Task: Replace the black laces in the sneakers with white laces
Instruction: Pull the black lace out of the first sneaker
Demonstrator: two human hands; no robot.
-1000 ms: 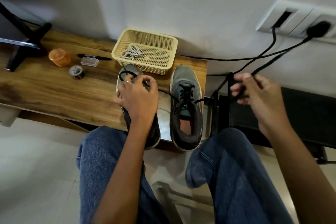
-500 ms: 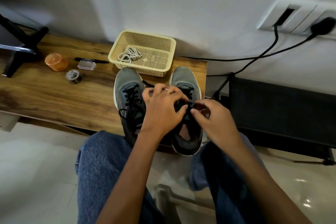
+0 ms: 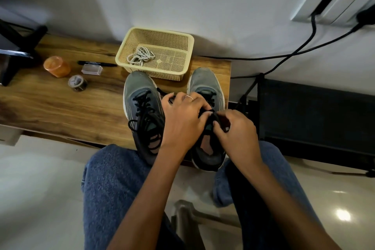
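Two grey sneakers stand side by side at the right end of the wooden bench (image 3: 60,105). The left sneaker (image 3: 142,95) has a loose black lace (image 3: 145,119) piled over its tongue. Over the right sneaker (image 3: 205,81) both hands meet. My left hand (image 3: 182,119) and my right hand (image 3: 235,132) both pinch the right sneaker's black lace (image 3: 211,112) near the top eyelets. White laces (image 3: 140,57) lie bundled in the yellow mesh basket (image 3: 178,36) behind the shoes.
On the bench's left part sit an orange cup (image 3: 56,66), a tape roll (image 3: 78,83), a clear small box (image 3: 91,69) and a black pen (image 3: 109,64). A dark stand (image 3: 18,46) is at far left. Black cables (image 3: 300,46) run from wall sockets to a black box (image 3: 316,115) at right.
A second ago my left hand held the left sneaker and my right hand pulled a black lace far out to the right. Both hands have since come together over the right sneaker's lace.
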